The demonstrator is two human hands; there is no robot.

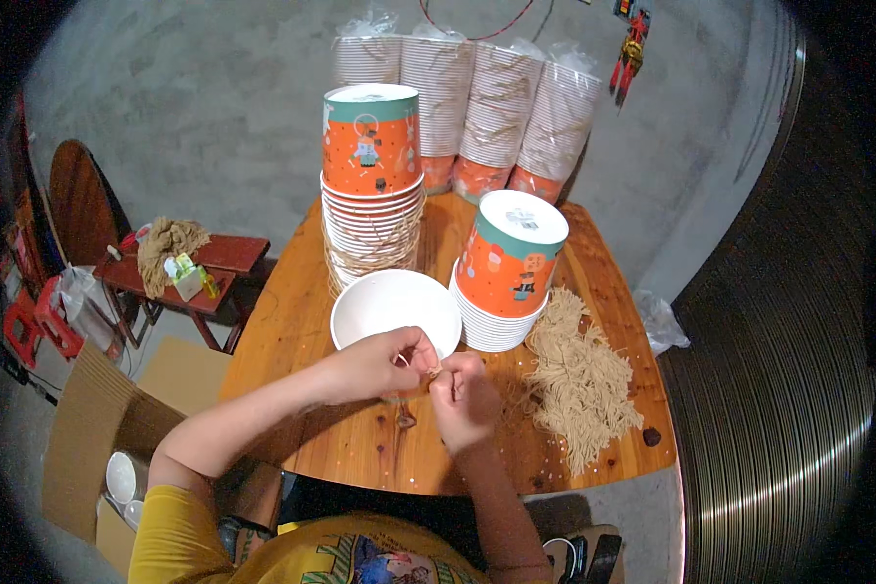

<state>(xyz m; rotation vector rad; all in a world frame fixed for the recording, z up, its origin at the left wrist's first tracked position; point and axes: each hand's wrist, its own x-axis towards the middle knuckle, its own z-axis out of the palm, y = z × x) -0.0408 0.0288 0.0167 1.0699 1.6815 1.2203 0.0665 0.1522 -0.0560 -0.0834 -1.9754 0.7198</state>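
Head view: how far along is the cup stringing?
Done: cannot tell; a few white cups lie in the cardboard box at left. In hand: left hand and right hand pinch a tan string at the rim of an upright white-lined cup. Left: two stacks of orange cups, bagged sleeves behind, and a pile of strings.

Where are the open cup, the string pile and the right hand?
Open cup (384, 304): head view, on its white inner wall.
String pile (579, 380): head view, middle of the tan strands.
Right hand (464, 399): head view, back of the hand.
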